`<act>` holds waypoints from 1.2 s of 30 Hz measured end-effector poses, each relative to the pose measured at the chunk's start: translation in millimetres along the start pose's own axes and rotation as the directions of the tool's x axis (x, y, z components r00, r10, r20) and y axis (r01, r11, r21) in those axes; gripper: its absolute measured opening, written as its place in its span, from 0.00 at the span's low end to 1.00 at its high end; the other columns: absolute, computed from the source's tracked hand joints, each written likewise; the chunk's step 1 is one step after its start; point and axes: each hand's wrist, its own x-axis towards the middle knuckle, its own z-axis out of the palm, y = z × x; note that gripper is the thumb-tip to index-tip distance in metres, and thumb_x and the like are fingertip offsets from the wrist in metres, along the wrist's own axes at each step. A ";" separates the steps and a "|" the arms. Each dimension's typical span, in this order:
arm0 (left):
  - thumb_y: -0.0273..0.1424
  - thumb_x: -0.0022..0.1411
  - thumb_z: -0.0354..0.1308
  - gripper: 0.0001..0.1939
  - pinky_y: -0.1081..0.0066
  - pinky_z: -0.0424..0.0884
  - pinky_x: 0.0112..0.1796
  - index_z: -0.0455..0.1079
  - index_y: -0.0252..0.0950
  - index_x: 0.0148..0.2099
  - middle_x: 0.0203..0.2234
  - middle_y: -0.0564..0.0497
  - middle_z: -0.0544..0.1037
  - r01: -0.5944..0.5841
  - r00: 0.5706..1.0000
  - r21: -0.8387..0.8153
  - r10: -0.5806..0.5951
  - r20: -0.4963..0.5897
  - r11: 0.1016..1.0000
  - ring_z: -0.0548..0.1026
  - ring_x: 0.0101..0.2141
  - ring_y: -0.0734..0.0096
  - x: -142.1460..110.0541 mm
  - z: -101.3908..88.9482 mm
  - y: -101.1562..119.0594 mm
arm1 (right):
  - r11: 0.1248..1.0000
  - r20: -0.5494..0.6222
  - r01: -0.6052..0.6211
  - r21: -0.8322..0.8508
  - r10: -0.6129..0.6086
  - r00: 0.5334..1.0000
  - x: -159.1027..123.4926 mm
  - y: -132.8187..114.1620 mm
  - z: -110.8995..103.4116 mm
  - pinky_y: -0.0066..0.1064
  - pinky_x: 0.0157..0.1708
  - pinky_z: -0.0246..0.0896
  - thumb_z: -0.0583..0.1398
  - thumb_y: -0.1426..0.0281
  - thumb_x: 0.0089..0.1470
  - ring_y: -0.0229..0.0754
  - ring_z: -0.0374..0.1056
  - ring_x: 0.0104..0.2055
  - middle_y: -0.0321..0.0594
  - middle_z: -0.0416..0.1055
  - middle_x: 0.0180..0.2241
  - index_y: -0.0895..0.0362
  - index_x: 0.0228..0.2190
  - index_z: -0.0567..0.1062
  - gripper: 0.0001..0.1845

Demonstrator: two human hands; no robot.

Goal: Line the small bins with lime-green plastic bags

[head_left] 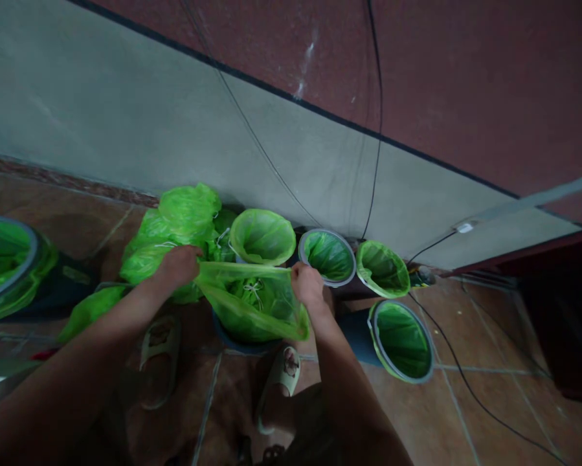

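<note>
A green drawstring trash bag [223, 294] is stretched wide between my two hands, its mouth pulled up above a dark blue bin [230, 340]. My left hand [181, 262] grips the bag's left edge, fingers closed. On the opposite edge, my right hand [307, 283] is closed around the plastic. Inside the bag lies more green plastic, with a white drawstring [253, 289] tied on top. Most of the bin is hidden under the bag and behind it.
Full green bags [174, 226] are heaped against the wall at left. Lined bins stand around: one far left [23, 243], one behind [263, 236], several to the right [401, 340]. A black cable [458, 372] crosses the tiles. My feet in sandals [285, 372] are close by the bin.
</note>
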 end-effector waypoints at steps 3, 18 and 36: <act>0.28 0.59 0.48 0.22 0.63 0.67 0.49 0.70 0.32 0.54 0.44 0.41 0.79 0.004 1.000 0.006 -0.004 -0.031 1.000 0.74 0.48 0.54 -0.2 -1.2 2.9 | 1.000 -0.035 -0.028 0.014 0.028 0.999 0.6 7.0 -5.1 0.29 0.40 0.62 0.50 0.68 0.60 0.45 0.73 0.43 0.47 0.78 0.38 0.56 0.40 0.78 0.17; 0.25 0.56 0.54 0.15 0.56 0.60 0.54 0.70 0.37 0.47 0.44 0.44 0.74 -0.746 0.666 -0.013 0.746 -0.013 0.666 0.69 0.48 0.58 -76.2 51.3 92.2 | 0.997 -0.030 -0.062 0.053 0.064 0.998 -1.4 3.4 -3.1 0.29 0.41 0.62 0.52 0.68 0.58 0.46 0.73 0.43 0.48 0.78 0.39 0.56 0.40 0.79 0.17; 0.27 0.61 0.49 0.13 0.67 0.68 0.39 0.75 0.34 0.39 0.30 0.44 0.80 -0.554 0.806 -0.110 0.565 0.179 0.825 0.77 0.35 0.61 -37.4 69.6 75.0 | 0.867 -0.021 0.321 0.381 -0.339 0.941 -46.2 -23.4 1.8 0.29 0.46 0.62 0.57 0.69 0.56 0.41 0.70 0.43 0.40 0.76 0.41 0.56 0.41 0.76 0.11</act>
